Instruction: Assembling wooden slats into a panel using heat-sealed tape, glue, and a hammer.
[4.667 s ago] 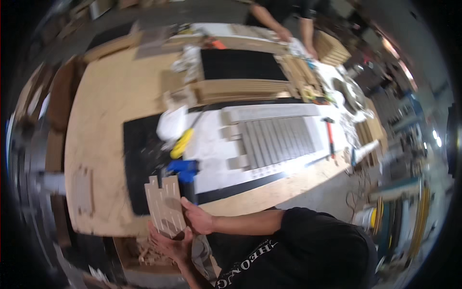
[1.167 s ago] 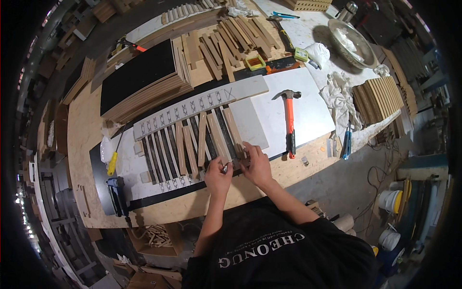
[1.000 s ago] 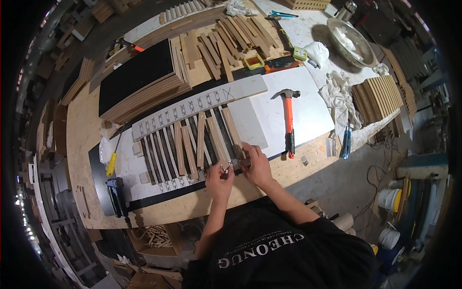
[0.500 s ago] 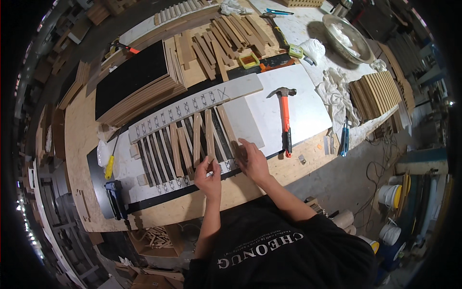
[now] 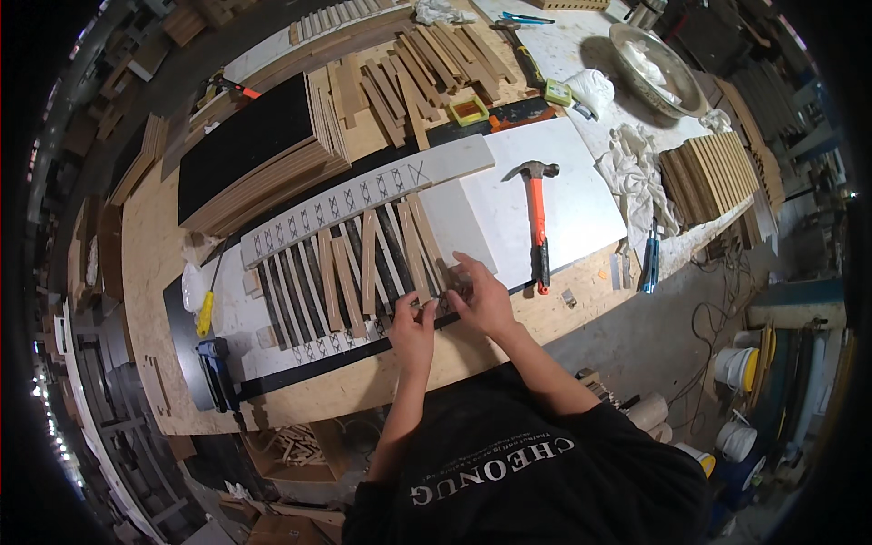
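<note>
Between the thumb and fingertips of my left hand [image 5: 413, 334] is the near end of a tan wooden strip [image 5: 413, 250]. My right hand [image 5: 487, 304] is closed around the near end of the neighbouring wooden strip [image 5: 423, 232], the rightmost one; its fingertips partly hide that end. Both strips lean across a row of dark and pale slats. More loose wooden strips [image 5: 368, 263] lie on the slats to the left. Beyond the row runs a pale board [image 5: 372, 195] with black crossed marks; similar marks show along the near edge.
Right of my hands lies a claw hammer [image 5: 538, 218] with an orange handle. A stack of black-topped panels [image 5: 250, 150] stands at the far left. A yellow-handled screwdriver [image 5: 206, 313] and a blue tool [image 5: 216, 368] lie at left. Farther back are a strip pile [image 5: 436, 68] and a metal basin [image 5: 658, 73].
My left hand has moved right with its wooden strip, bringing it close beside the rightmost strip. My right hand has stayed nearly in place, its fingers shifting slightly.
</note>
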Demonstrator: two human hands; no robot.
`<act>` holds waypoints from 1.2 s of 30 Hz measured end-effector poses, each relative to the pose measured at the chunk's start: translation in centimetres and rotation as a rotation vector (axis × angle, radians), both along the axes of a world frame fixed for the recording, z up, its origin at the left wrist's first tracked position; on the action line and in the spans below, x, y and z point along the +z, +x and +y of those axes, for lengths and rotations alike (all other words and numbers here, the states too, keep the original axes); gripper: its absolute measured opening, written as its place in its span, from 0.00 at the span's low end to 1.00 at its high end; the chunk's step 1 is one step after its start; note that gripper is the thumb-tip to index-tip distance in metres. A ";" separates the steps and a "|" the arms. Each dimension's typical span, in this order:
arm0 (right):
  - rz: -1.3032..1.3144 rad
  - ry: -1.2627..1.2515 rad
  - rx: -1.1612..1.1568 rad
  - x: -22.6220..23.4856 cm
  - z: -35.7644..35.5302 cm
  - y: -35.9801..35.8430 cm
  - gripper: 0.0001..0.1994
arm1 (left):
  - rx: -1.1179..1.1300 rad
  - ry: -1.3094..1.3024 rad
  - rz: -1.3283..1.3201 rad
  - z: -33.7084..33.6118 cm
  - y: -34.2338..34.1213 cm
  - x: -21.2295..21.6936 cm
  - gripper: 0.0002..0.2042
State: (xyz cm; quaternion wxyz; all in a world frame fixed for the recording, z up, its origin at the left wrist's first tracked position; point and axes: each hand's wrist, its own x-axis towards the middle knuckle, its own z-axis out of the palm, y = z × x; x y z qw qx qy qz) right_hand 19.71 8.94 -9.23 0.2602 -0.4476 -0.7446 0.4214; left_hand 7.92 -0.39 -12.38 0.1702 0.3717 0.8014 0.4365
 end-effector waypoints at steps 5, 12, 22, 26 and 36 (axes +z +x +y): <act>-0.008 0.143 0.013 -0.3 0.4 0.1 0.30 | -0.053 -0.052 0.103 0.1 -0.2 -0.2 0.18; 0.067 0.181 -0.025 0.9 1.3 0.1 0.28 | -0.047 -0.051 0.105 0.2 0.5 -0.2 0.17; 0.077 0.133 -0.072 -0.8 0.8 1.7 0.29 | 0.073 -0.091 0.250 0.3 -2.8 1.2 0.17; 0.092 0.052 -0.123 0.1 0.5 1.8 0.28 | 0.096 -0.110 0.709 0.8 -6.7 2.4 0.19; 0.097 0.217 -0.059 -1.2 0.3 1.4 0.27 | 0.001 -0.129 0.293 0.8 -3.2 0.4 0.28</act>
